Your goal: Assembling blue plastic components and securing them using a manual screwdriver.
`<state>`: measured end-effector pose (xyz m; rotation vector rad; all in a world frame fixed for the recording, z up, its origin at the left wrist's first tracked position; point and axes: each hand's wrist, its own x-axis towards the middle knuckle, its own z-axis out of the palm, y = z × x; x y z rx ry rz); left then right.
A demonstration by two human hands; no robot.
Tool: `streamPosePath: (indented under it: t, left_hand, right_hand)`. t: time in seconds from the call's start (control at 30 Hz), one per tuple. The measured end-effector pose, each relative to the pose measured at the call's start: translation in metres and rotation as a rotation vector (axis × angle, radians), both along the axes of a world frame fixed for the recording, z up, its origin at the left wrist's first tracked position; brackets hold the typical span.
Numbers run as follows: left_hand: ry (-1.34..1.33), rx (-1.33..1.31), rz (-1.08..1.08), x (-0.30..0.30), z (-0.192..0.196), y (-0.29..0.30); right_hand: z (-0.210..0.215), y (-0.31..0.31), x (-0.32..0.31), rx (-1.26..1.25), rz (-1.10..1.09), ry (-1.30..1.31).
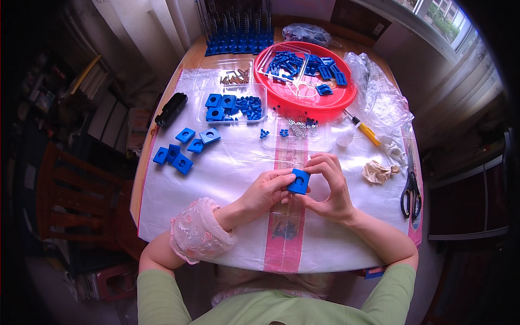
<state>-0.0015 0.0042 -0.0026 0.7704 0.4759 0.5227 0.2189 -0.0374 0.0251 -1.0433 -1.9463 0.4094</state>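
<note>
- Over the table, head view: both hands meet mid-sheet. Left hand (266, 190) pinches the blue square block (298, 181) from its left side, thumb & fingers closed on it; lace cuff on that wrist.
- Right hand (330, 184) curls over the block's right edge & top, fingertips pressed to it. Block is held just above the white plastic sheet (227, 173), over its pink stripe, not resting on it.
- Step in hand, I'd judge: fitting or checking sthg at the block's centre hole. Can't tell if a small part is already between the fingers, too tiny.
- Next move likely calls for a steady left-hand hold while the right hand's fingertips do the fine work; the block faces up, so alignment w/ the hole matters.
- Around: loose blue blocks (181, 151) to the left, well apart; clear tray of blue pieces (233, 107) beyond; shallow tray w/ small nuts (298, 127) just ahead of the hands; red round tray (309, 76) at the far side.
- Right side: scissors (410, 189), yellow-handled screwdriver (365, 130), crumpled paper (377, 172). Black object (171, 108) at the left edge.
</note>
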Motion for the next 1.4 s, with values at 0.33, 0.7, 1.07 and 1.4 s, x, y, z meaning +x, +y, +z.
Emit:
streamPosePath:
  t: [0.33, 0.7, 1.07, 1.4]
  left_hand:
    - [-0.012, -0.020, 0.039, 0.003, -0.006, 0.000]
    - [-0.054, 0.039, -0.014, 0.003, 0.006, -0.002]
    - [0.011, 0.111, -0.026, 0.004, 0.008, -0.002]
    - [0.392, 0.795, 0.158, 0.008, 0.018, -0.019]
  right_hand:
    - [-0.001, -0.001, 0.002, -0.037, 0.026, -0.011]
    - [0.001, -0.001, 0.000, 0.012, 0.005, -0.001]
    - [-0.009, -0.001, 0.000, 0.023, -0.006, 0.108]
    - [-0.006, 0.000, 0.002, -0.045, -0.046, 0.110]
